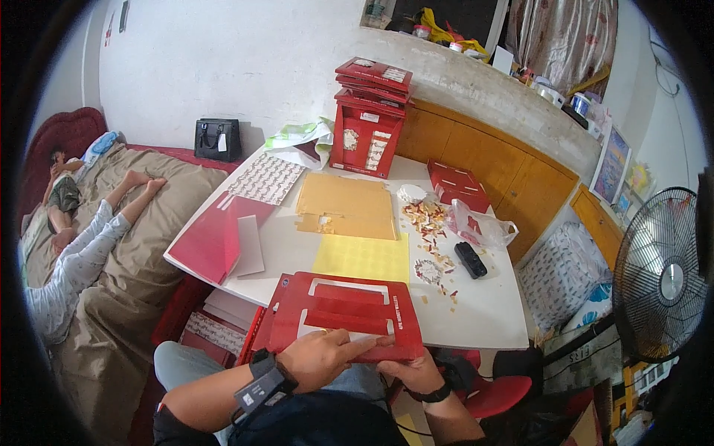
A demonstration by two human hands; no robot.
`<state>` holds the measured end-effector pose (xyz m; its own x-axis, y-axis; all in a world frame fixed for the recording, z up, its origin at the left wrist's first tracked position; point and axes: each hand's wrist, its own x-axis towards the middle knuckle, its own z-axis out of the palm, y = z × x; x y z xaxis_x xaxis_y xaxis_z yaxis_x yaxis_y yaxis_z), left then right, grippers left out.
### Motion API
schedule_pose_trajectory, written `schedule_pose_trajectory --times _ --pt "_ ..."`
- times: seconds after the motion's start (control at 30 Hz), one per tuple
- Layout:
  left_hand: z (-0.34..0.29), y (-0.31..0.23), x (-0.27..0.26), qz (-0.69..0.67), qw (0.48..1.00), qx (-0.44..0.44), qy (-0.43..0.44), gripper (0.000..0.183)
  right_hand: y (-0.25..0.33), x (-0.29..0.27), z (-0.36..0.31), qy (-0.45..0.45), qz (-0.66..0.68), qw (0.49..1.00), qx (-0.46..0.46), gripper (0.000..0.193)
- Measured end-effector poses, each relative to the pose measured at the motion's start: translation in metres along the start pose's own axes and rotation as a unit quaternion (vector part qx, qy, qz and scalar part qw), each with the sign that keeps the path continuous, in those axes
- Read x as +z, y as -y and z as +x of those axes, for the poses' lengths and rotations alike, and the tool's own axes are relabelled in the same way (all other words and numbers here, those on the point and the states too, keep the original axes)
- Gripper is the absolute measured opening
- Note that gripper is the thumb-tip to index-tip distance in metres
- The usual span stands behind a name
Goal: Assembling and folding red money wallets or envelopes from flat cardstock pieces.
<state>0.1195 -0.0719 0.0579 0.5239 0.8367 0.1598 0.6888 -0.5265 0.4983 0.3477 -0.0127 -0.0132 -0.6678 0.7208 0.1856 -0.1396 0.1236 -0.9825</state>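
Note:
A red cardboard panel (pixel 357 293) with pale-edged, slot-like rectangles rests over my lap, against the table's near edge. More red card shows beneath its left side. Across its lower part lies my left hand (pixel 316 359), fingers stretched toward the right along the lower pale strip. My right hand (pixel 416 372) grips the panel's lower right corner, thumb near the edge; its other fingers are hidden underneath. Just beyond the panel, a yellow sheet (pixel 362 256) lies on the white table (pixel 483 320).
Brown cardboard (pixel 346 204), a pink-red folder (pixel 216 238), paper scraps (pixel 425 221), a plastic bag (pixel 483 225) and a black case (pixel 470 260) lie on the table. Red boxes (pixel 364 134) stand stacked behind. A fan (pixel 669 282) is at right; people lie on a bed (pixel 119 297) at left.

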Motion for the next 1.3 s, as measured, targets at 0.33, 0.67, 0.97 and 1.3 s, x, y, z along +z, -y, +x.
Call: schedule_pose_trajectory --times 0.33,0.67,0.97,1.3 --pt "-0.011 0.011 0.024 0.067 0.993 0.013 -0.095 0.039 -0.009 -0.001 -0.005 -0.03 0.013 0.999 0.023 0.035" --pt "-0.011 0.023 0.04 0.052 0.994 -0.006 -0.091 0.034 0.046 0.003 -0.007 -0.145 -0.556 0.791 -0.212 0.06" --pt "-0.007 0.025 0.043 0.11 0.988 0.0 -0.105 0.032 0.023 0.016 0.012 0.018 -0.602 0.757 -0.252 0.038" --pt "-0.015 0.025 0.047 0.155 0.957 0.05 -0.242 0.032 0.015 0.014 0.014 -0.007 -0.597 0.759 -0.261 0.026"
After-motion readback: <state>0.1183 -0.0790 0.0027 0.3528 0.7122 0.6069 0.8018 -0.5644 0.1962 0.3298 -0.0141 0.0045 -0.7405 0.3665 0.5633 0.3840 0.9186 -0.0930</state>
